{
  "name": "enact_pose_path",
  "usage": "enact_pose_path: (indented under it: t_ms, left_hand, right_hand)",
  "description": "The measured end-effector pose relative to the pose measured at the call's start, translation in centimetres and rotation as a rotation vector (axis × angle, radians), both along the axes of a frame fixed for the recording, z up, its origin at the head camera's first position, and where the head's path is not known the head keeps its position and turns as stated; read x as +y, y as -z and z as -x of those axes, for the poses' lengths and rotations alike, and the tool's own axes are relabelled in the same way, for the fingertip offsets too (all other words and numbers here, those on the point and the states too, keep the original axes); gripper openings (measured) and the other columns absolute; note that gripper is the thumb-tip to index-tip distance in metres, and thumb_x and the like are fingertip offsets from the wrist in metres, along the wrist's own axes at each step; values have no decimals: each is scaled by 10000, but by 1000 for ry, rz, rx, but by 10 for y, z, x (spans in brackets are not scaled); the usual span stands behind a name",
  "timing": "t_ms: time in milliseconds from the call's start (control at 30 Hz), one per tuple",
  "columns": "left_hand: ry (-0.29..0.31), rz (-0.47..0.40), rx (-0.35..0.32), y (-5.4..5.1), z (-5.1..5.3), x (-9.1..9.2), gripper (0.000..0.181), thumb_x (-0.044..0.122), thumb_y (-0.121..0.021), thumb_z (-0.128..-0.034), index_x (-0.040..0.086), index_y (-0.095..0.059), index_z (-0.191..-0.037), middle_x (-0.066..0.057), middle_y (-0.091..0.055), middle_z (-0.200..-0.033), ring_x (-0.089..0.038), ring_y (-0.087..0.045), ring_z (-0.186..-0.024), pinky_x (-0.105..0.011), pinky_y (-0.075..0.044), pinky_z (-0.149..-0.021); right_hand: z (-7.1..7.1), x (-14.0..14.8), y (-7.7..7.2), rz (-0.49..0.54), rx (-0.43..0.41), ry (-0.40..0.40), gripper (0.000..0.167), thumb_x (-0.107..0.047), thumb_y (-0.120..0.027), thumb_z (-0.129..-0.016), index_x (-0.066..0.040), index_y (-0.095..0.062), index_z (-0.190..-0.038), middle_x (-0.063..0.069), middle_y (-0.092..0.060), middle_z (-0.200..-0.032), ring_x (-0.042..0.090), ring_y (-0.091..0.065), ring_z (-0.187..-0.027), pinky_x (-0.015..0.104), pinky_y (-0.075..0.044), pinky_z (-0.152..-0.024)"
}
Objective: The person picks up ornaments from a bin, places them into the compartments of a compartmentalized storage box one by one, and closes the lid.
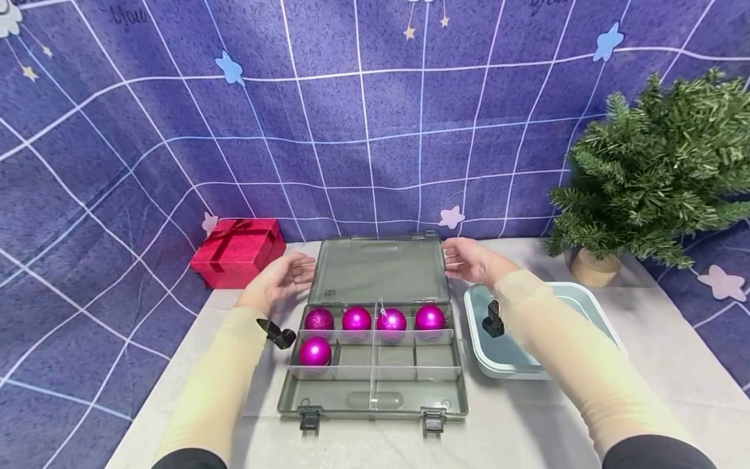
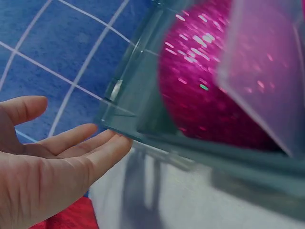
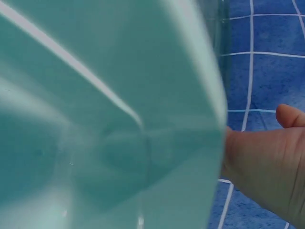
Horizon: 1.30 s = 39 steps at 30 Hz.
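Observation:
A grey translucent compartment box (image 1: 328, 394) stands in the middle with its lid (image 1: 377, 270) swung back toward the wall. Several shiny magenta ball ornaments (image 1: 357, 318) fill the back row, and one more ornament (image 1: 315, 351) sits at the left of the middle row. A glittery ornament (image 2: 195, 76) shows large in the left wrist view. My left hand (image 1: 285, 280) is at the lid's left edge, fingers extended. Across from it, my right hand (image 1: 471, 259) is at the lid's right edge, its fingers loosely bent. Whether either hand touches the lid, I cannot tell.
A light blue tub (image 1: 480, 355) stands right of the box, under my right forearm. Behind it is a small artificial tree (image 1: 650, 169) in a tan pot (image 1: 594, 267). A red gift box (image 1: 237, 254) with a dark ribbon is at the back left. Patterned fabric hangs behind.

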<state>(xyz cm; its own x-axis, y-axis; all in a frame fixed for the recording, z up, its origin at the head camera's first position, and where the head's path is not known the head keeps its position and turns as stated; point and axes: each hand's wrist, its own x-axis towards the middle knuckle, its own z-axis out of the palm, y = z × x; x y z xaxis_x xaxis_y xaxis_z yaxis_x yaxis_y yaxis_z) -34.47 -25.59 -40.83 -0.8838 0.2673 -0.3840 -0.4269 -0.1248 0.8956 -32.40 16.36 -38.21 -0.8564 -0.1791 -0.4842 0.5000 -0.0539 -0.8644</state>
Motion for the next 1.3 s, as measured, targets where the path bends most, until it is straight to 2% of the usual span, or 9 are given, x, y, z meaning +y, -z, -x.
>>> enact_pose_path:
  t_ms: [133,233,333,467,633,767,867,1133,1300]
  left_hand:
    - [20,-17,45,-15,-5,-4,596,265,-278,-1122,-85,-141,-1584,-323,-162,-1625,-402,-262,-1481,-483,-212,-1199]
    - [29,-24,80,-27,-9,-6,600,272,-291,-1120,-87,-152,-1580,-342,-165,-1615,-403,-277,-1473,-470,-211,-1198]
    - [51,-13,113,-39,-15,-6,593,273,-292,-1122,-82,-158,-1577,-347,-182,-1608,-415,-263,-1475,-459,-221,-1199]
    - [97,46,163,-55,-25,-9,602,285,-285,-1125,-90,-158,-1579,-336,-194,-1609,-432,-232,-1481,-478,-221,-1198]
    - [119,127,198,-76,-45,-13,644,340,-353,-1119,-114,-226,-1559,-301,-379,-1544,-399,-401,-1409,-481,-321,-1158]
    - [72,134,212,-90,-64,-14,639,366,-463,-1092,-128,-354,-1481,-171,-684,-1244,-284,-643,-1173,-440,-475,-1040]
    - [45,130,233,-95,-80,-11,626,376,-502,-1077,-159,-413,-1389,-101,-737,-1073,-225,-703,-1033,-417,-533,-962]
    - [7,176,299,-97,-121,-7,454,384,-521,-1067,-61,-611,-1067,-118,-737,-983,-182,-723,-934,-378,-568,-890]
    - [-17,161,331,-91,-145,-8,365,324,-506,-1078,-18,-624,-1032,-117,-741,-1000,-172,-720,-945,-367,-575,-868]
  right_hand:
    - [-7,2,-15,13,20,22,550,-165,-436,-1026,97,-306,-1492,183,-410,-1355,270,-466,-1189,375,-380,-1114]
    - [-13,5,-25,28,46,25,316,-143,-437,-1032,27,-483,-1294,161,-443,-1308,269,-488,-1173,378,-382,-1114]
    - [-23,7,-35,29,87,17,138,-121,-442,-1031,-43,-513,-1120,156,-474,-1248,289,-506,-1160,403,-381,-1114]
    - [-37,11,-49,-2,154,-25,101,-117,-473,-1020,-63,-524,-1088,126,-513,-1164,269,-551,-1089,353,-476,-994]
    - [-59,16,-68,-31,208,-67,244,-176,-516,-1011,-18,-540,-1195,141,-557,-1202,217,-616,-1030,337,-504,-961]
    - [-77,19,-80,-68,222,-112,611,-346,-518,-1032,91,-407,-1443,250,-484,-1393,292,-571,-1199,423,-407,-1104]
    - [-89,22,-85,-88,219,-143,796,-469,-494,-1032,139,-307,-1509,313,-407,-1493,375,-466,-1341,449,-361,-1139]
    - [-122,18,-87,-114,277,-116,810,-489,-465,-1048,170,-303,-1490,379,-401,-1482,425,-449,-1362,443,-394,-1116]
    - [-143,15,-81,-87,310,-128,766,-415,-484,-1063,163,-260,-1513,385,-375,-1498,426,-454,-1357,474,-409,-1099]
